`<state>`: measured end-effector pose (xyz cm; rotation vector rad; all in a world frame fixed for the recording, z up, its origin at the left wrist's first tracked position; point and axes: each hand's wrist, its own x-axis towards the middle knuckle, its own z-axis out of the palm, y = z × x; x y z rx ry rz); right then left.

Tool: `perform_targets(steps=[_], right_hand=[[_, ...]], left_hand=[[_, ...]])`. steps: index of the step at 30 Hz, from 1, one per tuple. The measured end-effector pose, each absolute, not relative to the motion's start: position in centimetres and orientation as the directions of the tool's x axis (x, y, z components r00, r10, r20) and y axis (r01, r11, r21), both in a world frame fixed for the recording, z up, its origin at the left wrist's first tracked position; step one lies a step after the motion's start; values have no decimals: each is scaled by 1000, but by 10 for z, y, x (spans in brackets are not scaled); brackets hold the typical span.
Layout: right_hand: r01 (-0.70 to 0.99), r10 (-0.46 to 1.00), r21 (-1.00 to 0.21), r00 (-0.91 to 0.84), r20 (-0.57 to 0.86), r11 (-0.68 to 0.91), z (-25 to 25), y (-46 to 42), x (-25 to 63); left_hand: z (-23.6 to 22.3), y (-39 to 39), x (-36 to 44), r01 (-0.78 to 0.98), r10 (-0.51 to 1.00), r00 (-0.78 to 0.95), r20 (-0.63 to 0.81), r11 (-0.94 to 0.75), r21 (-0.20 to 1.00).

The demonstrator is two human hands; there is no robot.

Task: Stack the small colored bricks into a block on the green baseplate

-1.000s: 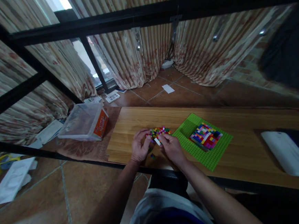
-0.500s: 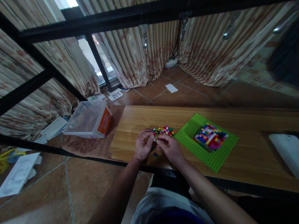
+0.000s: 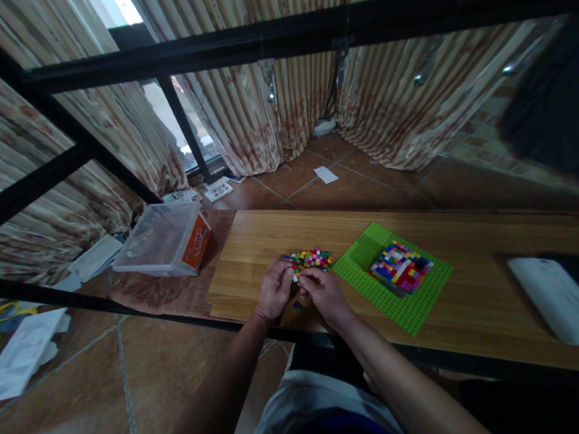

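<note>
My left hand [image 3: 274, 290] and my right hand [image 3: 325, 291] meet fingertip to fingertip at the near edge of a wooden table [image 3: 271, 235]. They pinch a small pale brick between them, mostly hidden by the fingers. Just beyond the fingertips lies a pile of small coloured bricks [image 3: 311, 258]. One loose brick [image 3: 296, 305] sits by the table's front edge under my hands. To the right lies a green baseplate [image 3: 375, 285] carrying a square multi-coloured brick block [image 3: 400, 266].
A clear plastic box with an orange label [image 3: 164, 240] stands left of the table on a patterned cloth. A white oblong object [image 3: 557, 303] lies on a dark mat at the right. Black frame bars [image 3: 275, 34] cross overhead. Papers lie on the tiled floor.
My hands have drawn closer together, so the fingertips now touch. The white brick seen between them earlier is mostly covered. The pile and baseplate have not moved.
</note>
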<state>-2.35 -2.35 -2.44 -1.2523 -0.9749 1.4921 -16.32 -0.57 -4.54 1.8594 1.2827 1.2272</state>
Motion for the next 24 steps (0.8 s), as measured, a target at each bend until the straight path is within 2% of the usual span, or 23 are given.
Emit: perform_targets(steps=[7, 10, 12, 15, 18, 21, 24], right_hand=[[-383, 924, -845, -69, -377, -374, -22, -25, -24], [-355, 935, -867, -68, -349, -349, -22, -27, -22], [-229, 956, -929, -39, -289, -290, -23, -30, -16], [150, 996, -985, 29, -79, -82, -25, -37, -4], [495, 989, -858, -20, 146, 137, -30, -40, 6], [635, 968, -733, -118, 221, 244, -35, -37, 9], [676, 954, -676, -158, 255, 293, -35, -26, 6]], left_hand=[[-43, -5, -164, 366, 935, 113, 337, -354, 860], [-43, -5, -164, 348, 938, 98, 333, -346, 872], [-44, -5, -164, 337, 938, 83, 335, -343, 877], [-45, -4, -163, 323, 939, 34, 343, -335, 885], [-46, -4, -162, 323, 933, 6, 361, -343, 882], [-46, -3, -161, 338, 928, 21, 372, -357, 871], [-46, -4, -160, 370, 924, 33, 382, -366, 854]])
